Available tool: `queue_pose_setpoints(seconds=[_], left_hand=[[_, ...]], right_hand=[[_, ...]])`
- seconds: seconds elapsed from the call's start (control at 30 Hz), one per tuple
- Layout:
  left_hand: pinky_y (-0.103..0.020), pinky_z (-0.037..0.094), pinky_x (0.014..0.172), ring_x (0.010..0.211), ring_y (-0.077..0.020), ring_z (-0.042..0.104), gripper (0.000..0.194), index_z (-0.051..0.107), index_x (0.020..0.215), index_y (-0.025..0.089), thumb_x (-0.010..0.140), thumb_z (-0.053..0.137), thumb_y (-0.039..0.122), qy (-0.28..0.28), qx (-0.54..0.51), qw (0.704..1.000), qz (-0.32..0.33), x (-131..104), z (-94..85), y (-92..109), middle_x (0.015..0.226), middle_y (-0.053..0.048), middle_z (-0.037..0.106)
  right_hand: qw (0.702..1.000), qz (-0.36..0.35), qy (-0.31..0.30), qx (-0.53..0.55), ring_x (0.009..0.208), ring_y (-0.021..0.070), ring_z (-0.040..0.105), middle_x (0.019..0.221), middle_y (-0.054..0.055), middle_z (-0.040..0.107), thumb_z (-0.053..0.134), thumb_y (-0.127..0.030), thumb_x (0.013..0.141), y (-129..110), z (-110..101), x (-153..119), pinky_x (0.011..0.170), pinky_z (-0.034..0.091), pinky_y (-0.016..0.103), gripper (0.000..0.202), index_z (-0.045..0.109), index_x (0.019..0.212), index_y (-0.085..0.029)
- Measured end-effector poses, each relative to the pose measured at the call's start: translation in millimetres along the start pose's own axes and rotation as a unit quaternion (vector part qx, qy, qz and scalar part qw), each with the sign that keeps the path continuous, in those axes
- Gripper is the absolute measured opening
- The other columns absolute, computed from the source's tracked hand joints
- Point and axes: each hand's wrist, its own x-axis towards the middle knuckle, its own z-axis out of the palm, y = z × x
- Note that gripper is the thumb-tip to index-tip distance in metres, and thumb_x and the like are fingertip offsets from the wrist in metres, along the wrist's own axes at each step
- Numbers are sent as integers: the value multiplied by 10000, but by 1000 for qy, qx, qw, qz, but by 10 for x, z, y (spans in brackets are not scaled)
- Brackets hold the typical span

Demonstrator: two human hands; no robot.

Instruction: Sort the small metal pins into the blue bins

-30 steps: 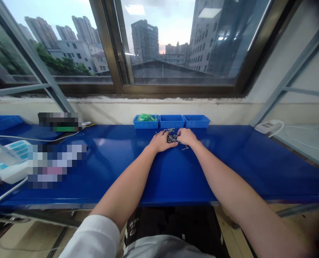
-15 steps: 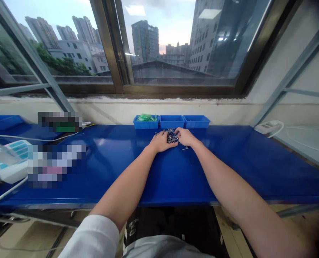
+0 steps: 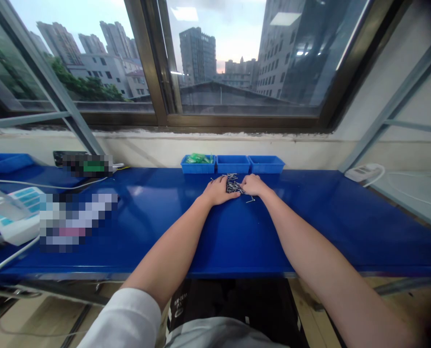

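Brown-framed window (image 3: 152,63) behind a blue table (image 3: 233,241). Clock centred on the pile of nail-like metal pieces (image 3: 232,183), which lay toward the table's far edge. Left hand (image 3: 216,192) was at 8, thumb and fingers spread apart around the pile's side. Right hand (image 3: 254,185) was at 3, fingers curled at the pile's edge; couldn't tell if they gripped any. Stray piece (image 3: 250,200) at 4. Bins beyond: left bin (image 3: 198,168) at 10 held green pieces (image 3: 200,158), middle bin (image 3: 232,168) 12, right bin (image 3: 267,168) 2.
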Motion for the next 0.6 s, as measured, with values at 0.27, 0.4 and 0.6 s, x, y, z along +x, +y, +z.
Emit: queue_pose_setpoints(seconds=[0.27,0.4,0.6], left_hand=[[-436,311,1053,1324,-329,349,968,332,1394,121,703,404,795,-2,12,1000,3,12,24,-27,1445,-177,364],[-419,306,1058,1334,-320,334,964,328,1398,129,703,405,793,0,12,1000,6,14,24,-32,1446,-171,364],[-432,306,1057,1318,-323,358,958,346,1384,145,691,423,801,7,1,1000,3,-4,10,-13,1435,-180,376]], right_hand=[[999,-20,-12,41,831,195,627,871,93,696,563,-286,803,-47,-46,-62,692,406,248,164,683,791,-175],[995,-36,53,77,785,174,610,857,70,686,529,-289,833,-43,-14,-70,664,395,245,157,638,863,-180],[974,-100,117,167,730,149,594,799,40,674,534,-249,829,-77,-20,-96,684,407,252,109,613,805,-179]])
